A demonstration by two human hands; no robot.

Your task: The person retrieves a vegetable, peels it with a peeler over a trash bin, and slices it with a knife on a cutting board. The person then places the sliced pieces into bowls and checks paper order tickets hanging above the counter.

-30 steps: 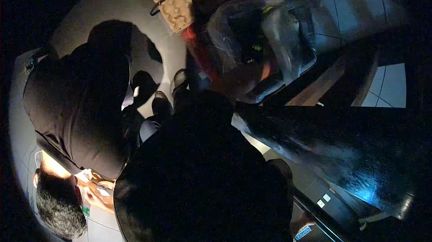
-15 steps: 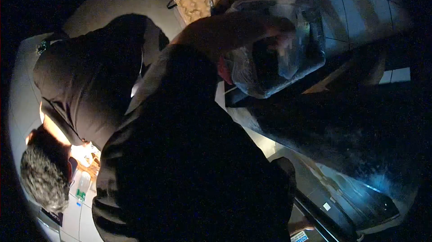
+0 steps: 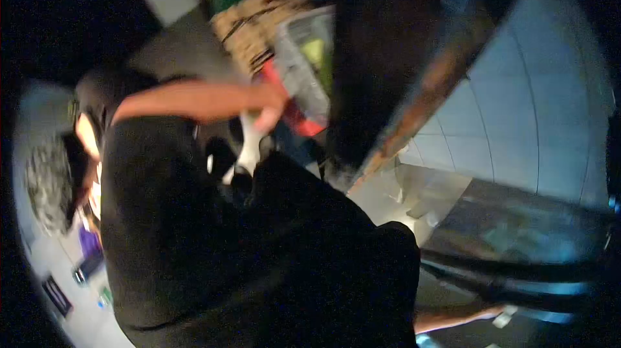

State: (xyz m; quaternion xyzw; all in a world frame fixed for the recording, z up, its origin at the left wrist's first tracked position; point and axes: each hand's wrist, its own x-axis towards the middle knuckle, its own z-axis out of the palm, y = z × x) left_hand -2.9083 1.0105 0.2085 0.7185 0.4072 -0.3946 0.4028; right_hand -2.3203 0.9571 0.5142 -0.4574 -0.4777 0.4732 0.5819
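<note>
Hanging blurred left of the frame's centre, the left hand (image 3: 266, 105) is near a red object (image 3: 310, 128) and grey plastic (image 3: 296, 54) at upper centre; I cannot tell its grip. At lower right, the right hand (image 3: 491, 312) is beside a pale piece (image 3: 504, 319), grip equally unclear.

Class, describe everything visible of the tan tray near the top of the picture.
The tan tray looks like moulded pulp or cardboard, with a bumpy surface blurred by movement. A dark strap crosses it. It sits at a slant in the upper middle of the view. On its right, a pale grey container borders it; whether they touch is unclear. The left hand is lower in the picture, apart from it.
</note>
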